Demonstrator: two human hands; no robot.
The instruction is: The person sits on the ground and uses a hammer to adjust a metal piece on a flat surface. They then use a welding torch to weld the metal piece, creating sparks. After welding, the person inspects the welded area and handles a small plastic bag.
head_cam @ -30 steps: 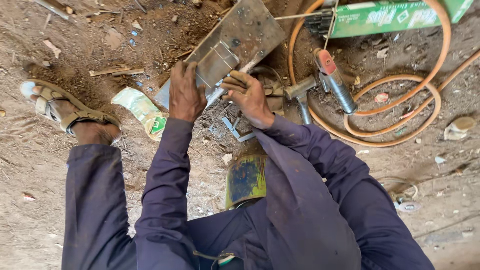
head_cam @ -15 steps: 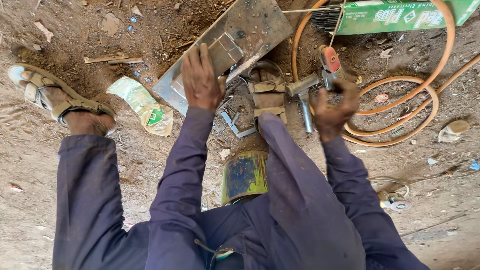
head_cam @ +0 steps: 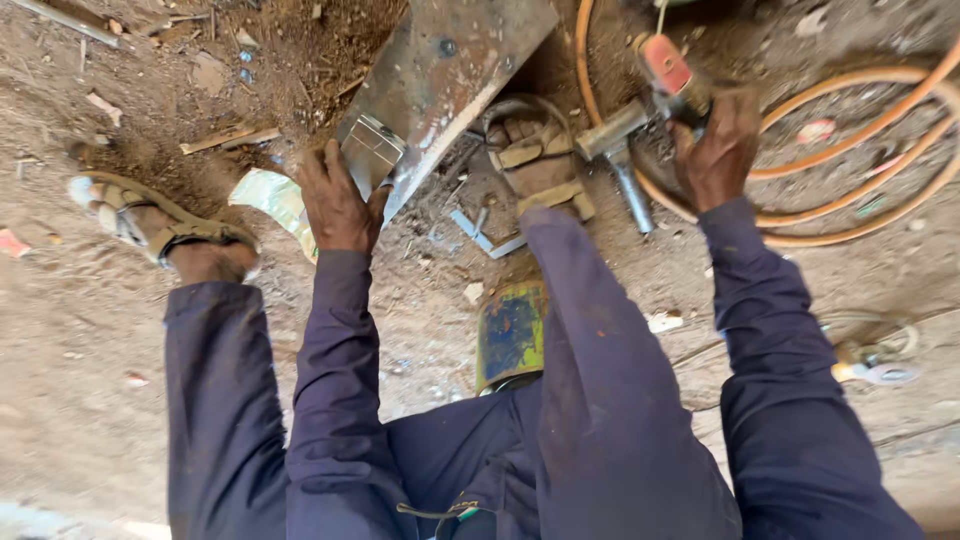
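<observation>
Since the earlier frame, the right hand has left the steel plate and now closes around the red-handled tool, arm stretched forward. Its handle points up-left, beyond the knuckles. Left hand presses the plate's lower end, fingers curled over the edge; plate runs diagonally up-right.

The steel plate under the left hand runs out past the top edge, so its far end is unseen. The palm hides the plate's near corner. The right hand covers the handle of the red-tipped tool, whose head is blurred and cut at the top. Beyond that hand, the orange hose leaves the right edge.
</observation>
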